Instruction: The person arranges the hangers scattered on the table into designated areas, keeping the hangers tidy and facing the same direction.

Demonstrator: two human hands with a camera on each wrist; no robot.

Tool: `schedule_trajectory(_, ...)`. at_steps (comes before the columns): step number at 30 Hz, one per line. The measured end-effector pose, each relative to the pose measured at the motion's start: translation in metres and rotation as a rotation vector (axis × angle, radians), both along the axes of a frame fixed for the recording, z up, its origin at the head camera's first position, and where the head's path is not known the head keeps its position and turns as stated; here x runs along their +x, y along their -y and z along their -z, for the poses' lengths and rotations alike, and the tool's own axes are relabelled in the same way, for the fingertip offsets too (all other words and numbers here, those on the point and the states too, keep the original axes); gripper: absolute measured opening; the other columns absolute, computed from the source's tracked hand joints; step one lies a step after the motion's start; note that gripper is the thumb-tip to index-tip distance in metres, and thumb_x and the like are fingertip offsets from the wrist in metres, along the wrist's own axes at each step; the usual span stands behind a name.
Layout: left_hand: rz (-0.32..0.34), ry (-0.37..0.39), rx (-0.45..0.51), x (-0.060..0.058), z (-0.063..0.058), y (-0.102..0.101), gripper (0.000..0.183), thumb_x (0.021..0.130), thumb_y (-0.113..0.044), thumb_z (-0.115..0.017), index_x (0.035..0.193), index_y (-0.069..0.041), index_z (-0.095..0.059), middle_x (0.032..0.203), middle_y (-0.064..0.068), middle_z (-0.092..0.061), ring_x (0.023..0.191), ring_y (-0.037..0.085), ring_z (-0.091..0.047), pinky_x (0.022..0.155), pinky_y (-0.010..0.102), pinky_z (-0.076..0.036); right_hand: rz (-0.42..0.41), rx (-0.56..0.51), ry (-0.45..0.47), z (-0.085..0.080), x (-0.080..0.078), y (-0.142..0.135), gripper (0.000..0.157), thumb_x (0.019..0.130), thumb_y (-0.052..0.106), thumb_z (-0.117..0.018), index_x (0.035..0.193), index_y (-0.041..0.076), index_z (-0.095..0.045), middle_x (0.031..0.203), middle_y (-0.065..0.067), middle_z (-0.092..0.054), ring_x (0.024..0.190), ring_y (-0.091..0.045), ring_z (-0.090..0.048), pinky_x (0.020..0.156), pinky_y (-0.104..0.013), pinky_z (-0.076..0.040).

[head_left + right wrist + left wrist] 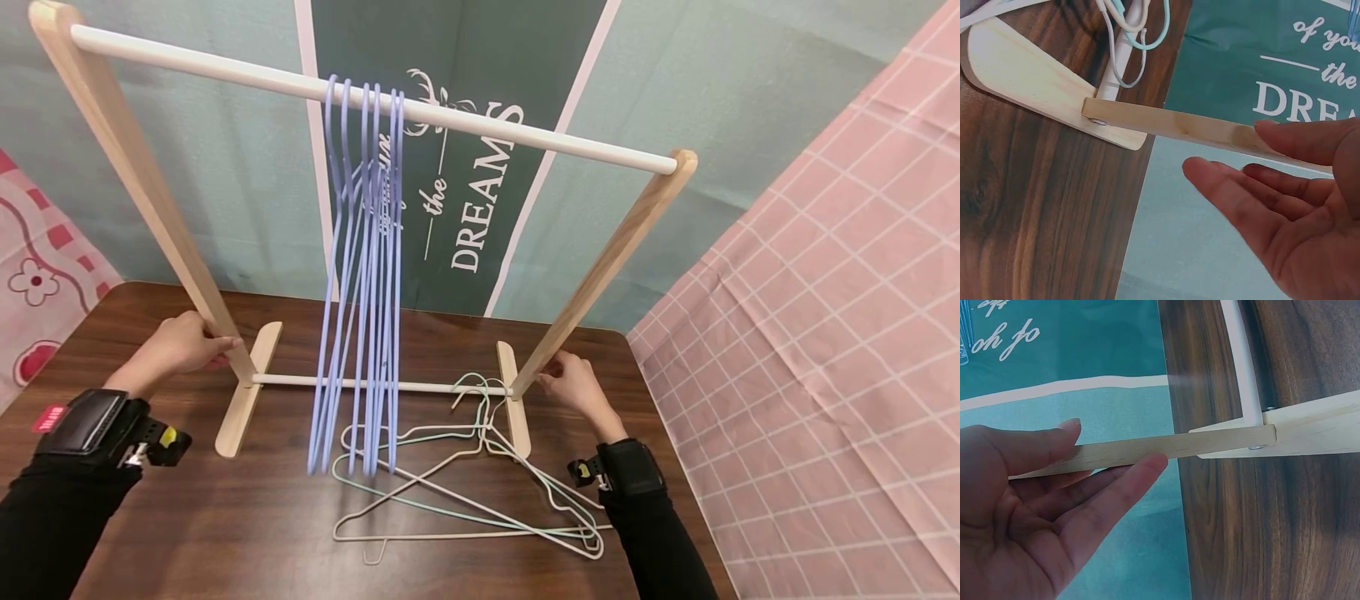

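- Two bare hands are at the rack, one per post.
- Left hand (180, 343): thumb and fingers pinch the lower part of the left post (135, 162).
- Right hand (576, 385): thumb lies over the right post (609, 262), fingers on its other side with a gap showing at the index finger; I cannot tell whether it grips.
- The rack stands upright: two wooden posts, two wooden feet (238, 423), and two white rods, a top rod (525, 133) and a lower rod (285, 380).
- Six blue hangers (365, 125), counted by their hooks, hang left of the top rod's middle.
- One mint hanger (469, 375) and at least two pale hangers (450, 536) lie tangled on the table; overlap hides their exact number.
- Surface: one dark brown wood-grain table (195, 533).
- Room: a teal and green backdrop (517, 50) with white lettering, pink checked cloth (832, 317) at right, floral cloth (33, 283) at left.
- In the way: the tangle crosses the right foot; the blue hangers cover some lettering.
- Two black wrist devices (86, 425), one per arm.
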State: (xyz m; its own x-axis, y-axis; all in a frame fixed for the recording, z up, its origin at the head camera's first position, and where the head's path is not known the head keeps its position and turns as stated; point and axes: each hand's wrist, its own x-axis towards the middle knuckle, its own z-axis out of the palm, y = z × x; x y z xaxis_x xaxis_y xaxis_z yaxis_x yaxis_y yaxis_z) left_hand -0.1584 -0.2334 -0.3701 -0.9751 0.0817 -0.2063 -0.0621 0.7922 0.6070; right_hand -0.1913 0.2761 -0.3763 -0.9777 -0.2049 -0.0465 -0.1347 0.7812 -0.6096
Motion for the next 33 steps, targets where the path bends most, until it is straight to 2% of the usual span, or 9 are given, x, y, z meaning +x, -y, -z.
schedule_trajectory(6,-0.010,-0.005,-0.002,0.000,-0.001,-0.001,0.038,0.093,-0.017,-0.053,0.089,0.020,-0.059,0.063,0.010,-0.064,0.058,0.017,-0.061,0.051,0.030,-0.045,-0.001,0.002,0.022,0.005,0.004,0.002,0.010,0.083,0.003,-0.064,0.086,-0.006,-0.062,0.070,-0.017,-0.062,0.057,-0.028,-0.061,0.051,-0.034,-0.049)
schedule_trajectory(12,-0.017,-0.002,-0.006,-0.001,0.000,-0.002,0.038,0.092,-0.017,-0.054,0.090,0.021,-0.058,0.065,0.013,-0.064,0.062,0.023,-0.063,0.051,0.031,-0.046,-0.046,0.042,0.035,0.011,0.008,0.006,0.006,0.081,0.002,-0.065,0.079,-0.003,-0.063,0.063,-0.011,-0.060,0.053,-0.024,-0.058,0.048,-0.027,-0.043)
schedule_trajectory(15,-0.018,0.001,-0.006,-0.001,0.000,-0.003,0.038,0.092,-0.016,-0.054,0.091,0.022,-0.057,0.065,0.013,-0.064,0.063,0.025,-0.064,0.052,0.031,-0.046,-0.068,0.063,0.059,0.014,0.010,0.008,0.007,0.082,0.002,-0.064,0.078,-0.003,-0.061,0.063,-0.012,-0.060,0.053,-0.022,-0.057,0.048,-0.026,-0.041)
schedule_trajectory(20,-0.007,0.000,-0.005,0.000,-0.001,-0.002,0.037,0.093,-0.016,-0.053,0.091,0.021,-0.058,0.063,0.009,-0.064,0.062,0.023,-0.063,0.052,0.030,-0.045,-0.113,0.100,0.074,0.021,0.014,0.009,0.004,0.082,0.000,-0.062,0.078,-0.002,-0.061,0.065,-0.013,-0.061,0.051,-0.015,-0.054,0.047,-0.027,-0.041)
schedule_trajectory(25,0.006,0.004,-0.011,0.001,-0.002,-0.001,0.037,0.093,-0.017,-0.052,0.088,0.019,-0.061,0.061,0.004,-0.063,0.058,0.016,-0.060,0.051,0.030,-0.044,-0.138,0.111,0.080,0.029,0.016,0.009,0.006,0.081,0.000,-0.064,0.076,0.000,-0.060,0.066,-0.013,-0.061,0.050,-0.011,-0.052,0.047,-0.026,-0.042)
schedule_trajectory(30,0.013,-0.002,-0.013,0.000,-0.001,-0.001,0.036,0.093,-0.016,-0.052,0.088,0.019,-0.060,0.062,0.004,-0.063,0.057,0.015,-0.060,0.051,0.030,-0.045,-0.151,0.134,0.053,0.037,0.018,0.010,0.010,0.078,0.001,-0.068,0.074,0.003,-0.060,0.063,-0.003,-0.059,0.053,-0.009,-0.050,0.049,-0.024,-0.040)
schedule_trajectory(33,0.015,-0.003,-0.010,0.000,0.000,-0.001,0.037,0.092,-0.016,-0.053,0.088,0.019,-0.060,0.062,0.005,-0.063,0.058,0.016,-0.061,0.051,0.031,-0.045,-0.168,0.147,0.037,0.041,0.019,0.011,0.008,0.078,0.001,-0.068,0.074,0.002,-0.061,0.064,-0.002,-0.059,0.056,-0.010,-0.050,0.051,-0.025,-0.040)
